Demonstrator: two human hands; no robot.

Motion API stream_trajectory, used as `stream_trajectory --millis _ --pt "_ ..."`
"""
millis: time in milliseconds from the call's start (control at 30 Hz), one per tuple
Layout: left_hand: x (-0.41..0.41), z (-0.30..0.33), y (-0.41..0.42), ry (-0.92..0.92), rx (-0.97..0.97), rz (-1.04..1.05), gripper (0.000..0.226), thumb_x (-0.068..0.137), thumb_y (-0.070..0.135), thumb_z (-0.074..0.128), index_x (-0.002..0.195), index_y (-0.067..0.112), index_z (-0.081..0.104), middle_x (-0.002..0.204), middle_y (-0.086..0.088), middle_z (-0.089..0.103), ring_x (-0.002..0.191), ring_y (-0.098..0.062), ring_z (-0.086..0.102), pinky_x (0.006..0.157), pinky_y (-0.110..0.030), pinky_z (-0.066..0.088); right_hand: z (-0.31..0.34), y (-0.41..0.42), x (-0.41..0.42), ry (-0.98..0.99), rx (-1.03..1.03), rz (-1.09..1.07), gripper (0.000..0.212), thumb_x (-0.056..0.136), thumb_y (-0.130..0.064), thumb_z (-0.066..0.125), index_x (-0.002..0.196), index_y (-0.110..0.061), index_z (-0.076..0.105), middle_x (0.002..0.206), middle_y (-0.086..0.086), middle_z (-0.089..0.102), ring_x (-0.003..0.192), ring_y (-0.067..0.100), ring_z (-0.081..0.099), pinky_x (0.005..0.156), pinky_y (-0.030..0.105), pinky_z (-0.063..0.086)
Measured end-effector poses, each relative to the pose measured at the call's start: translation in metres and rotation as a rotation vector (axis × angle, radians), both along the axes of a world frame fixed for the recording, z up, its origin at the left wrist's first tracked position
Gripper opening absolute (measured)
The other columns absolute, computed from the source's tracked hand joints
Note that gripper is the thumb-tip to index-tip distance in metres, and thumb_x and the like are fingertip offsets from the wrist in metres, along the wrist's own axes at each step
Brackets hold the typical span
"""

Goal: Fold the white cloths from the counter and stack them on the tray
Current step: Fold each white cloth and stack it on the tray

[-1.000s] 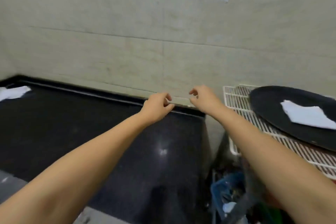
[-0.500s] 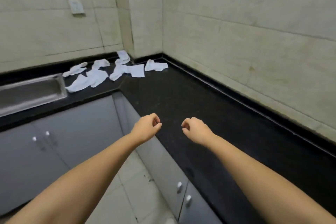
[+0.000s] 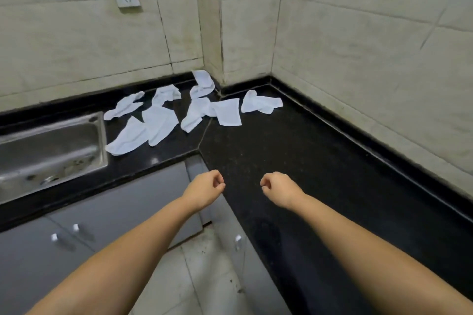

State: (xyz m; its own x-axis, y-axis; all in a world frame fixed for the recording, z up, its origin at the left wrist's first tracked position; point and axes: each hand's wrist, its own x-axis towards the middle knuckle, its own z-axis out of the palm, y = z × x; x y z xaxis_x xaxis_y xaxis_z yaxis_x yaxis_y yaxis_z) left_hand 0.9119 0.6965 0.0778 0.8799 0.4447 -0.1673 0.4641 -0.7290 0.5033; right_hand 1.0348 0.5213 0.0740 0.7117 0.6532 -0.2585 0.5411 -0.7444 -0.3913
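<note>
The view has drawn nearer the corner; the white cloths [image 3: 179,112] lie crumpled on the black surface [image 3: 294,161] beside the sink [image 3: 51,151]. Left hand [image 3: 204,186] and right hand [image 3: 279,186] hover curled, holding nothing

A kitchen: black stone counter [image 3: 268,151], steel sink [image 3: 51,146] (set into it), tiled walls [image 3: 358,46], grey cabinets [image 3: 102,217].
</note>
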Motion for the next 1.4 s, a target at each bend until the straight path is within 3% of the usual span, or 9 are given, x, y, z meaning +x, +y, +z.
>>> stream_trajectory --millis 167,267,400,700,933,1067,1167,1267,1400 --pt "0.066 -0.026 0.075 0.024 -0.024 -0.048 0.006 0.090 0.020 0.054 0.092 0.016 0.058 0.083 0.000 0.060 0.081 -0.019 0.057 0.073 -0.030 0.043 -0.024 0.075 0.056 0.042 0.002 -0.030 0.024 0.094 -0.022 0.048 0.112 -0.017 0.062 0.114 0.003 0.057 0.105 0.023 0.059 0.094 0.038 0.049" --pt "0.120 -0.042 0.116 0.061 -0.046 -0.124 0.005 0.089 0.019 0.053 0.092 0.018 0.058 0.078 0.005 0.057 0.082 -0.021 0.058 0.079 -0.036 0.049 -0.040 0.121 0.098 0.064 -0.007 -0.079 0.023 0.095 -0.022 0.047 0.112 -0.018 0.061 0.113 0.001 0.054 0.101 0.022 0.059 0.091 0.037 0.049" --pt "0.199 -0.058 0.178 0.078 0.063 -0.270 0.016 0.091 0.024 0.049 0.105 0.019 0.057 0.101 -0.001 0.060 0.099 -0.023 0.057 0.088 -0.043 0.048 -0.054 0.184 0.163 0.038 0.013 -0.175 0.023 0.094 -0.020 0.046 0.109 -0.018 0.063 0.115 0.004 0.055 0.102 0.024 0.059 0.092 0.040 0.049" --pt "0.317 -0.103 0.242 0.039 0.412 -0.578 0.036 0.095 0.033 0.044 0.127 0.016 0.047 0.128 -0.006 0.047 0.120 -0.024 0.042 0.096 -0.035 0.035 -0.089 0.269 0.246 -0.070 -0.083 -0.203 0.036 0.095 -0.027 0.049 0.130 -0.022 0.049 0.128 0.004 0.045 0.119 0.023 0.044 0.099 0.039 0.040" --pt "0.329 -0.112 0.246 0.048 0.457 -0.606 0.025 0.097 0.022 0.037 0.116 0.014 0.051 0.119 -0.005 0.052 0.112 -0.024 0.047 0.091 -0.034 0.036 -0.101 0.270 0.251 -0.176 -0.073 -0.164 0.020 0.096 -0.022 0.044 0.109 -0.016 0.058 0.114 0.005 0.049 0.106 0.024 0.046 0.084 0.034 0.036" --pt "0.325 -0.101 0.244 0.065 0.459 -0.471 0.022 0.095 0.021 0.039 0.110 0.014 0.053 0.116 -0.005 0.056 0.109 -0.024 0.049 0.089 -0.035 0.035 -0.080 0.265 0.247 -0.123 0.147 -0.185 0.015 0.094 -0.019 0.049 0.103 -0.010 0.057 0.107 0.005 0.055 0.100 0.022 0.050 0.085 0.035 0.041" --pt "0.313 -0.087 0.240 -0.031 0.374 -0.297 0.023 0.093 0.026 0.044 0.106 0.013 0.058 0.112 -0.005 0.055 0.107 -0.024 0.048 0.085 -0.036 0.036 -0.046 0.252 0.243 0.012 0.384 -0.267 0.007 0.091 -0.016 0.054 0.094 -0.009 0.055 0.085 0.002 0.060 0.078 0.016 0.054 0.072 0.031 0.046" --pt "0.313 -0.063 0.236 -0.178 0.195 -0.065 0.021 0.089 0.020 0.048 0.095 0.006 0.062 0.105 -0.010 0.055 0.103 -0.029 0.048 0.080 -0.040 0.038 -0.012 0.237 0.240 0.042 0.565 -0.325 0.004 0.092 -0.012 0.053 0.088 -0.013 0.051 0.075 0.000 0.056 0.059 0.007 0.045 0.055 0.015 0.037" --pt "0.319 -0.029 0.235 -0.344 -0.119 0.007 0.021 0.090 0.013 0.046 0.074 0.006 0.058 0.077 -0.006 0.052 0.079 -0.028 0.054 0.066 -0.030 0.032 0.029 0.215 0.249 -0.034 0.747 -0.453 0.009 0.093 -0.016 0.052 0.091 -0.019 0.059 0.083 -0.001 0.059 0.064 0.004 0.047 0.059 0.008 0.038"
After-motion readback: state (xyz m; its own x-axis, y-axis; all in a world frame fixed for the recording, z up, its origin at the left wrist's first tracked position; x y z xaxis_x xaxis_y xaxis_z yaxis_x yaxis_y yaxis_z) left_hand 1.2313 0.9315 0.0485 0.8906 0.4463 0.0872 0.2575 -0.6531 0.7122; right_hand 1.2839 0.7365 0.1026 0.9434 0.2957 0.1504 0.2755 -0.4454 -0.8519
